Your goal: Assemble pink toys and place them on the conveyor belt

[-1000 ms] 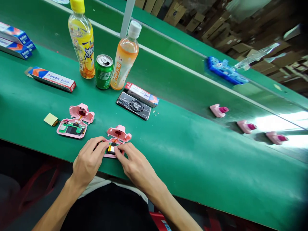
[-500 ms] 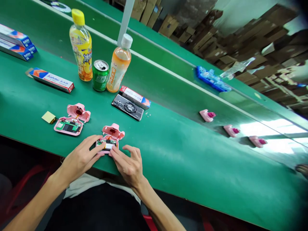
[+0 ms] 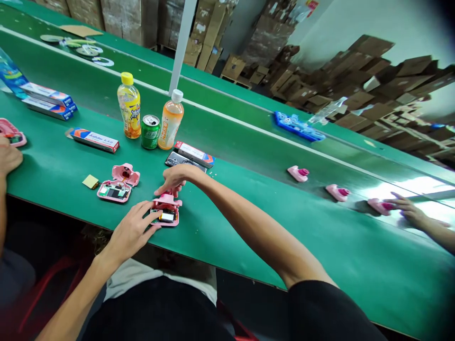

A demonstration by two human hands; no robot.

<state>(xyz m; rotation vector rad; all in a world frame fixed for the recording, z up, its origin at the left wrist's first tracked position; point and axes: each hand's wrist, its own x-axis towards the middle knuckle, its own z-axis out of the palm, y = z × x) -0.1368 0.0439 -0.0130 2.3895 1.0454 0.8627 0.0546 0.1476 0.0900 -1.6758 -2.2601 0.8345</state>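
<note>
An opened pink toy lies near the front edge of the green table (image 3: 249, 218). Its base (image 3: 166, 217) shows a circuit board and a small battery. My left hand (image 3: 135, 229) grips the base's left edge between thumb and forefinger. My right hand (image 3: 174, 179) reaches over the toy, fingers curled down onto the pink cover half (image 3: 169, 200) hinged up behind the base. A second opened pink toy (image 3: 115, 187) lies to the left, with a small yellow pad (image 3: 90, 181) beside it.
Behind the toy lie a phone (image 3: 177, 161) and a glue box (image 3: 195, 154); two drink bottles (image 3: 130, 106) and a green can (image 3: 150, 131) stand further back. Three closed pink toys (image 3: 298, 173) sit on the belt at right, where another person's hand (image 3: 412, 213) reaches. A second person's hand (image 3: 9, 156) is at far left.
My right hand has left the toy's base and moved up and back onto the pink cover half. My head has lifted, showing more of the room and other people's hands.
</note>
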